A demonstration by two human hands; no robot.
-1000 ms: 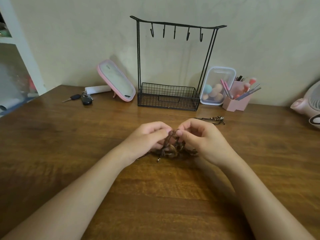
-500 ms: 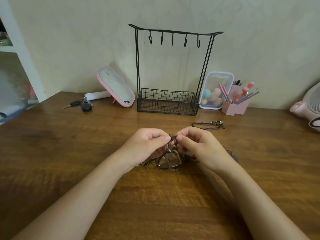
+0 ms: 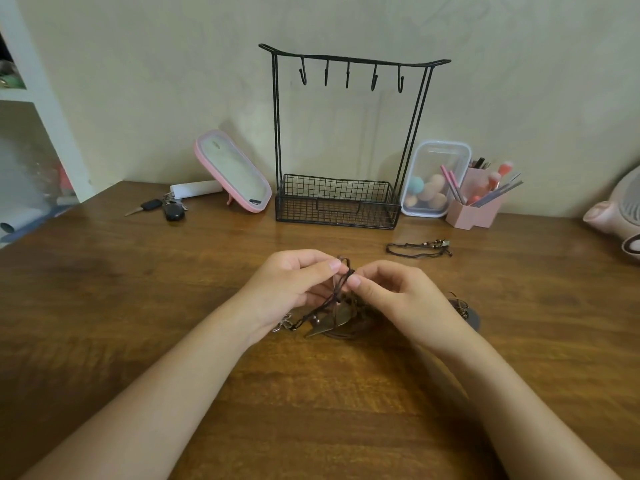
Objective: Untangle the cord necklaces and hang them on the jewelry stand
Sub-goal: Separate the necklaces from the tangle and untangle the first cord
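A tangle of dark brown cord necklaces [image 3: 334, 315] with metal pendants lies on the wooden table [image 3: 138, 289] in front of me. My left hand [image 3: 294, 289] and my right hand [image 3: 398, 299] both pinch a raised loop of its cords between thumb and forefinger, just above the pile. A separate cord necklace [image 3: 419, 249] lies stretched out further back on the right. The black wire jewelry stand [image 3: 346, 140] with several bare hooks and a mesh basket base stands against the wall behind the hands.
A pink-framed mirror [image 3: 232, 171] leans left of the stand, with keys [image 3: 162, 207] and a white tube beside it. Right of the stand are a clear box of sponges [image 3: 433, 178] and a pink brush holder [image 3: 474, 206]. A pink fan [image 3: 620, 216] sits at the right edge.
Both hands have lifted the pinched cords a little off the table, pulling strands up out of the pile. My head has tilted down slightly, so the stand sits lower in view.
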